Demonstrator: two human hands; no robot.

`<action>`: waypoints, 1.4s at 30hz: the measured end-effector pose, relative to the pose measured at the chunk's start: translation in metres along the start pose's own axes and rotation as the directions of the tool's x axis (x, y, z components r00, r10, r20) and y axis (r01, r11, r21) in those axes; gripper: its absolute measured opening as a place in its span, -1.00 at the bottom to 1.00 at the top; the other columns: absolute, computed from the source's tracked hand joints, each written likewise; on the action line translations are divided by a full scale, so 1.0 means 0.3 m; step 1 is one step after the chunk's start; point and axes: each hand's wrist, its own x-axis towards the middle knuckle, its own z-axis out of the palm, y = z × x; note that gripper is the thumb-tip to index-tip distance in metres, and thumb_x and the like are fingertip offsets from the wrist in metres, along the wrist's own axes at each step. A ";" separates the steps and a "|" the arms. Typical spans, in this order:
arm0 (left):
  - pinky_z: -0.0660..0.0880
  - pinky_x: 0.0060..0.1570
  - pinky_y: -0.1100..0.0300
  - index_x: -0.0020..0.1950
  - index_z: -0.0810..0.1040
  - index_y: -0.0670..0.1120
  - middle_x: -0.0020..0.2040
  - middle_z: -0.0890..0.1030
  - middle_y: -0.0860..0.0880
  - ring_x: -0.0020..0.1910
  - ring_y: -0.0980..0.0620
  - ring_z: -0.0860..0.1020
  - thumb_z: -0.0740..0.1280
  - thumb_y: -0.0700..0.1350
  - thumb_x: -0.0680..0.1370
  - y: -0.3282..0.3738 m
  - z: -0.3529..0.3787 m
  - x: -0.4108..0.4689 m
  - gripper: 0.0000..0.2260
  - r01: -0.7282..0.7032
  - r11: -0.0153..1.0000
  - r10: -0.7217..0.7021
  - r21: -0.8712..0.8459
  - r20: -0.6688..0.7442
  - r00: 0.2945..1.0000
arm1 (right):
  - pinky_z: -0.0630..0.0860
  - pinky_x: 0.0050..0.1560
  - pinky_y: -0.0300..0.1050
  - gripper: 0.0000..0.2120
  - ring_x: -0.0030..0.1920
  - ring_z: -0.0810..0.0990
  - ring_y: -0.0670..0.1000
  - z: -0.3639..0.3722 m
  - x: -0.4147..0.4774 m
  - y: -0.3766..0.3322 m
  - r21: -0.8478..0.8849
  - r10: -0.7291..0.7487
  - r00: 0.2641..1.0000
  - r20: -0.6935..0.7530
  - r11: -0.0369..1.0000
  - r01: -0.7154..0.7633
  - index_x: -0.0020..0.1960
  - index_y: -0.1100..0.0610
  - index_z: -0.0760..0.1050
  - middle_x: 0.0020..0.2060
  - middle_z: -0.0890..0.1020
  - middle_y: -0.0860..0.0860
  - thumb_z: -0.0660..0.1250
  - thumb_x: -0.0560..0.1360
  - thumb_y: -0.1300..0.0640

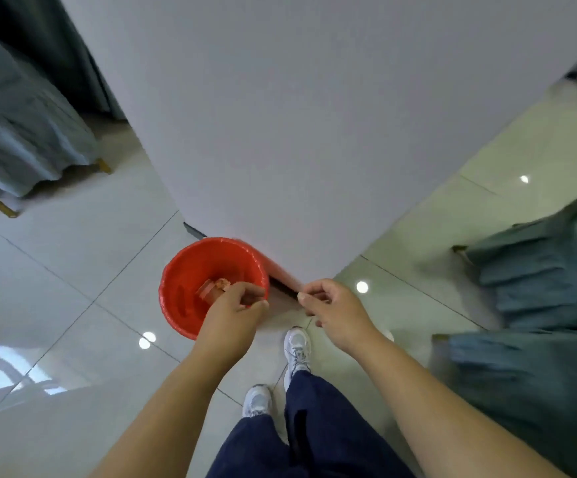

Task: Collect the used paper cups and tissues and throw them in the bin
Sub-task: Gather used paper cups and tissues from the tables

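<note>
A red bin (176, 267) lined with a red bag stands on the floor against the corner of a white wall. Inside it lies a paper cup (209, 290), tinted red, with a crumpled bit beside it that I cannot identify. My left hand (235, 315) hovers over the bin's right rim, fingers curled together, and nothing shows in them. My right hand (335, 312) is just right of the bin, in front of the wall's corner, its fingers also curled with nothing visible in them.
The white wall (314, 132) rises straight ahead. Chairs with blue-grey covers stand at the left (21, 132) and the right (538, 305). The floor is glossy pale tile. My feet in white shoes (297, 350) are just behind the bin.
</note>
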 end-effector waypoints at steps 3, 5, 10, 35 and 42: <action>0.42 -0.21 0.26 0.04 0.54 0.10 -0.04 0.57 0.14 -0.10 0.18 0.52 0.31 -0.10 0.55 0.089 0.075 -0.058 -0.88 -0.121 0.991 0.114 0.058 0.103 0.988 | 0.46 -0.11 -0.21 -0.95 -0.08 0.60 -0.06 -0.102 -0.104 0.051 0.068 0.021 0.992 -0.121 0.998 -0.013 -0.10 -0.07 0.51 -0.13 0.61 -0.08 0.35 0.52 0.06; 0.34 -0.25 0.33 0.06 0.54 0.09 -0.05 0.56 0.16 -0.11 0.21 0.50 0.31 -0.10 0.55 0.146 0.136 -0.099 -0.88 -0.200 0.974 0.178 0.106 0.189 0.966 | 0.49 -0.08 -0.19 -0.95 -0.07 0.60 -0.05 -0.172 -0.172 0.090 0.099 0.040 0.979 -0.198 0.995 -0.021 -0.09 -0.07 0.51 -0.11 0.62 -0.07 0.34 0.53 0.07; 0.40 -0.23 0.34 0.07 0.53 0.05 -0.03 0.58 0.12 -0.10 0.18 0.54 0.31 -0.09 0.56 0.279 0.315 -0.182 -0.89 -0.343 0.924 0.257 0.168 0.392 0.884 | 0.54 0.03 -0.07 -0.95 -0.05 0.61 0.00 -0.354 -0.318 0.199 0.189 0.125 0.925 -0.359 0.980 -0.060 -0.03 -0.02 0.53 -0.10 0.63 -0.04 0.34 0.52 0.04; 0.53 -0.12 0.24 -0.08 0.55 0.12 -0.16 0.63 0.11 -0.14 0.16 0.59 0.34 -0.08 0.53 1.094 1.462 -0.499 -0.92 -0.818 0.572 0.547 -0.052 0.768 0.334 | 0.53 -0.16 -0.14 -0.95 -0.20 0.59 -0.05 -1.502 -0.856 0.460 0.315 0.189 0.384 -0.904 0.900 0.301 -0.13 0.01 0.56 -0.27 0.63 -0.05 0.37 0.50 0.14; 0.53 -0.10 0.24 -0.08 0.58 0.09 -0.17 0.64 0.06 -0.14 0.13 0.60 0.35 -0.10 0.53 1.251 1.628 -0.672 -0.93 -0.808 0.523 0.507 -0.273 0.861 0.037 | 0.54 -0.18 -0.13 -0.92 -0.14 0.63 0.05 -1.568 -1.059 0.459 0.302 0.294 0.086 -0.952 0.861 0.410 -0.14 0.00 0.56 -0.15 0.68 0.10 0.36 0.51 0.15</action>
